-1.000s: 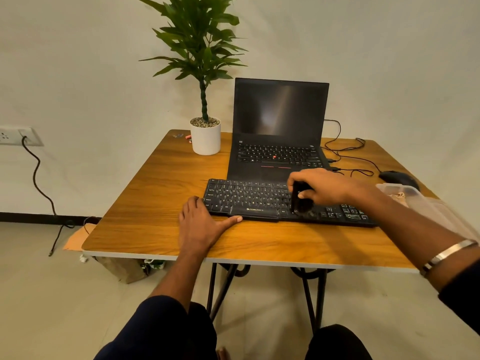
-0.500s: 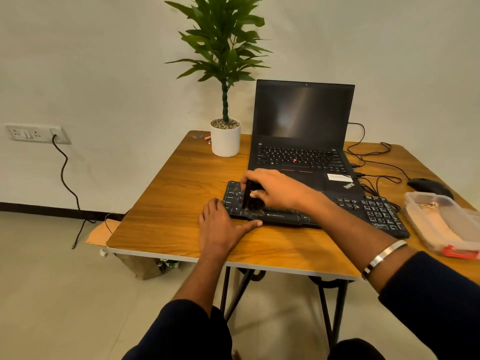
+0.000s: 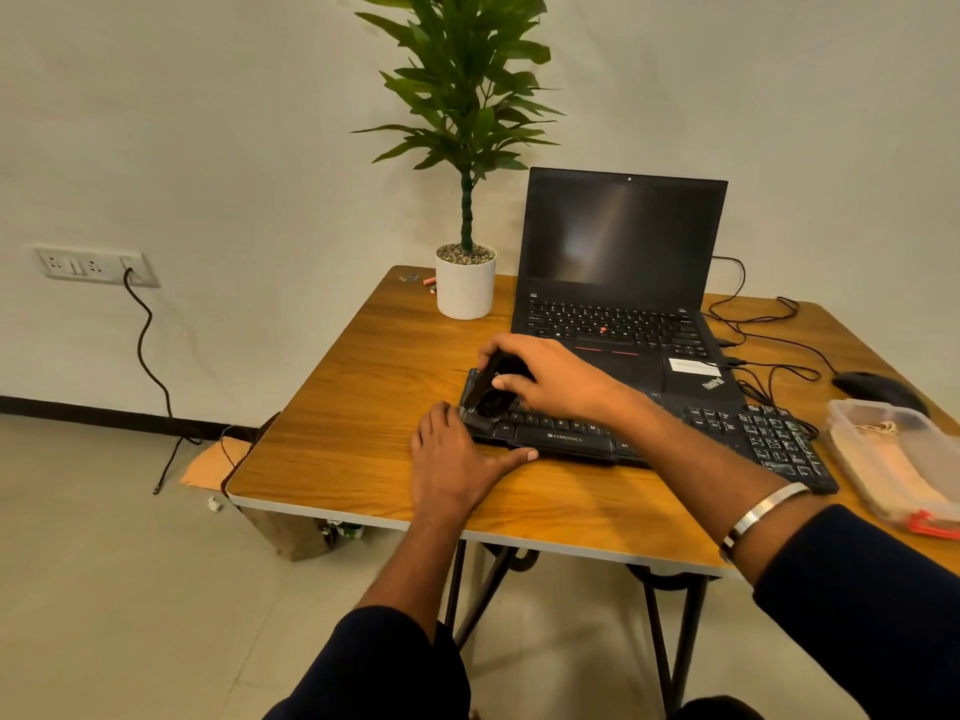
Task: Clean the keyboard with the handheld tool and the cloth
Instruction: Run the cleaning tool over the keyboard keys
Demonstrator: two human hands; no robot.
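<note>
The keyboard [image 3: 644,433] lies on the worktop [image 3: 363,418] just in front of the laptop [image 3: 618,283]. We are in the brushing step: our right hand [image 3: 550,376] grips the tool [image 3: 488,394] at the keys' left end, our left hand [image 3: 457,459] lies flat, steadying that corner. Next we judge a sweep rightward; no cloth is visible.

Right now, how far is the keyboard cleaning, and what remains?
In hand: the right hand holds the black handheld tool with its bristles on the left end of the keyboard, while the left hand rests flat at that end. What is already clean cannot be judged. No cloth is clearly visible, so wiping looks left.
</note>
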